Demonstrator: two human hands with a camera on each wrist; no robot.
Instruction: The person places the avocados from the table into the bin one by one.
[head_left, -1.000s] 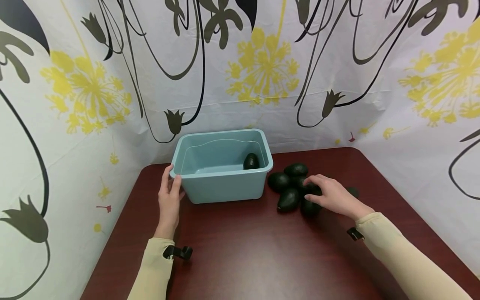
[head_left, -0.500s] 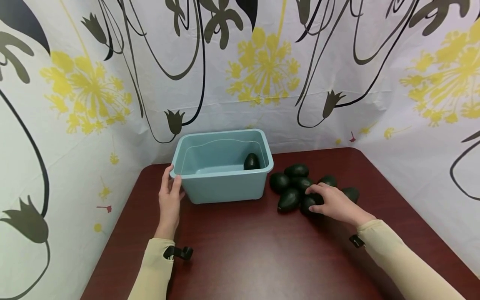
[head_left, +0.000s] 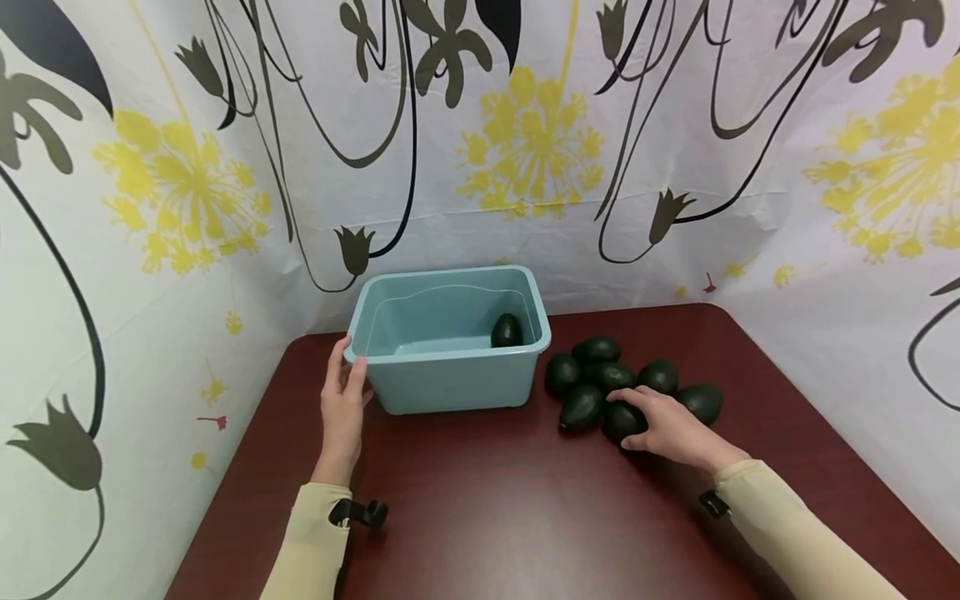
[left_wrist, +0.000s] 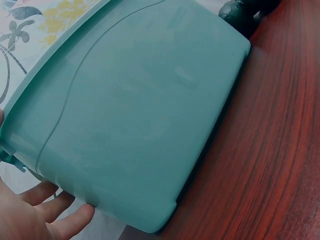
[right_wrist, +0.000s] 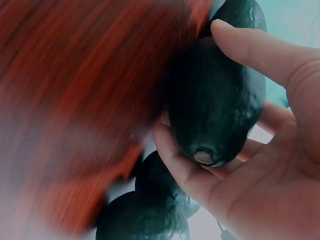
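A light blue plastic bin (head_left: 450, 385) stands at the back of the table with one dark green avocado (head_left: 507, 331) inside it. My left hand (head_left: 342, 421) holds the bin's front left corner, thumb near the front rim and fingers against the end wall. In the left wrist view several fingers (left_wrist: 75, 220) touch that wall. To the right of the bin my right hand (head_left: 671, 429) grips an avocado (right_wrist: 212, 100). The thumb lies on one side of it and the fingers curl round the other; its stem end faces the wrist camera. This avocado appears still down at table level.
Several more avocados lie close together right of the bin, among them one at the front (head_left: 581, 408), one behind (head_left: 596, 350) and one on the far right (head_left: 701, 403). The dark red wooden table (head_left: 525, 500) backs onto a patterned cloth (head_left: 540, 242).
My right hand has come down and slightly toward me onto the nearest avocado and now grips it. My left hand stays at the bin's corner. The head view has tilted slightly.
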